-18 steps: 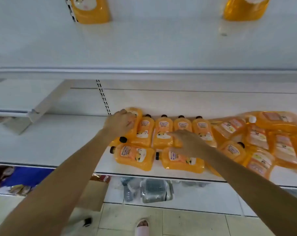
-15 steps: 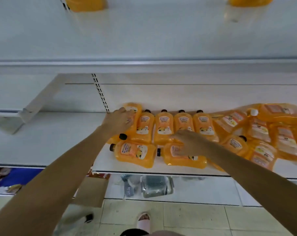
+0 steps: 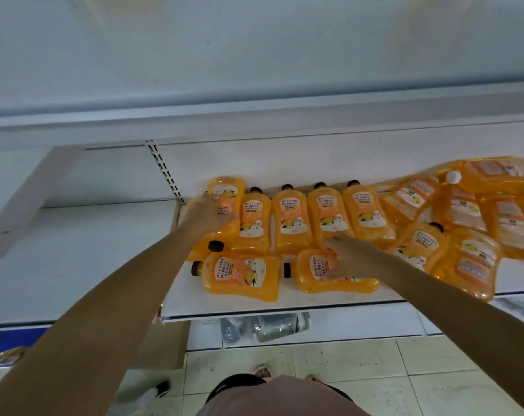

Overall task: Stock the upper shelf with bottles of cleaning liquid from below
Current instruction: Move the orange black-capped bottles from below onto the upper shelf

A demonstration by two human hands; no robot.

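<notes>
Several orange bottles of cleaning liquid with black caps lie flat on the lower white shelf (image 3: 254, 307). My left hand (image 3: 205, 219) grips the leftmost bottle (image 3: 226, 195) at the back, by its left side. My right hand (image 3: 349, 256) lies on the front bottle (image 3: 317, 273), fingers curled over its label. Another front bottle (image 3: 239, 276) lies between my arms. The upper shelf (image 3: 254, 55) is a bare white board above; its front lip runs across the view.
More orange bottles in clear wrap (image 3: 470, 223) are heaped at the right of the lower shelf. A slotted upright (image 3: 164, 172) stands at the back. Below are a cardboard box (image 3: 161, 346), packaged goods (image 3: 269, 325) and tiled floor.
The view has tilted down, so the two bottles on the upper shelf have left the frame. My right hand has slid lower onto the front bottle; my left hand stays on the leftmost one.
</notes>
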